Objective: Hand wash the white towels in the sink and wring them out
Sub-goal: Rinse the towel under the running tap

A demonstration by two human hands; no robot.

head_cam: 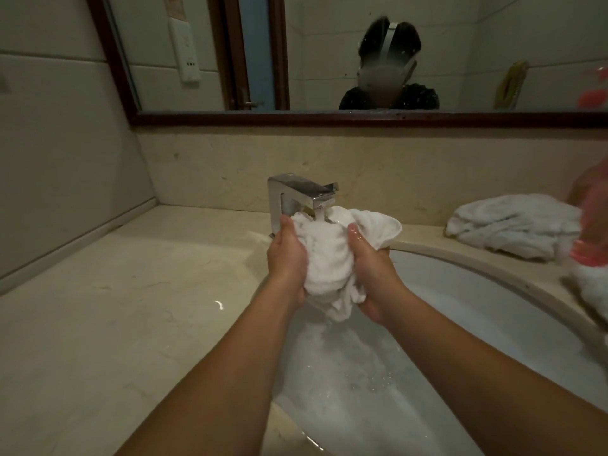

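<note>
**Wet towel bunched between both hands under the tap**

The white towel (329,258) is gathered into a crumpled, roughly upright bundle, its long axis running from the spout down toward the basin, with a loose tail hanging at the bottom and a folded flap sticking out to the right at the top. It hangs above the sink (493,291), directly under the faucet (301,195), a square chrome fitting whose spout sits just over the top of the cloth. The left hand (288,258) presses the bundle's left side and the right hand (373,274) its right side; the fingers of both are curled closed around the soft terry cloth, thumbs up.

Below, the white oval basin holds foamy, bubbly water. The beige stone worktop (131,307) is smooth and glossy, with broad open room to the left of the sink. At the right, a second white towel (513,225) lies heaped on the worktop near the basin rim, beside a blurred pink object (589,255). A dark-framed mirror (329,118) runs along the wall behind.
</note>
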